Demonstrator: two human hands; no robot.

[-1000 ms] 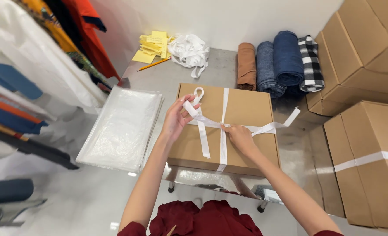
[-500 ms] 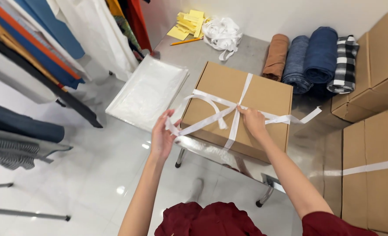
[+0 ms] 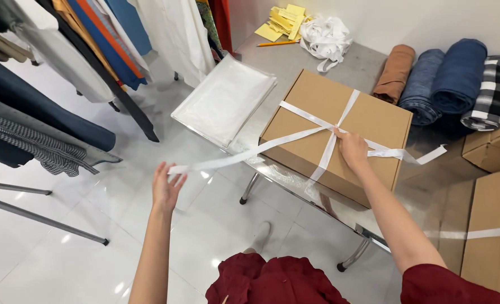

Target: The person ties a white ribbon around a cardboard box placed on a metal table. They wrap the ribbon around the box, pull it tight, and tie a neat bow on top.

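Note:
A brown cardboard box [image 3: 312, 110] sits on a steel table [image 3: 295, 62], wrapped crosswise with white ribbon [image 3: 250, 153]. My right hand [image 3: 351, 147] presses on the ribbon crossing on top of the box. My left hand [image 3: 166, 188] is far out to the left, off the table, pinching the long end of the ribbon and holding it taut. Another ribbon tail [image 3: 424, 155] trails off the box's right side.
A stack of clear plastic bags [image 3: 224, 98] lies left of the box. Yellow paper slips [image 3: 281, 22], a pencil and a bundle of white ribbon [image 3: 326, 36] sit at the far end. Rolled fabrics [image 3: 447, 81] and more cardboard boxes [image 3: 489, 225] are at right. Hanging clothes [image 3: 53, 73] fill the left.
My left hand has pulled the ribbon end from the box's left edge far out to the left, stretching it taut. My right hand stays on the crossing. The view has shifted left.

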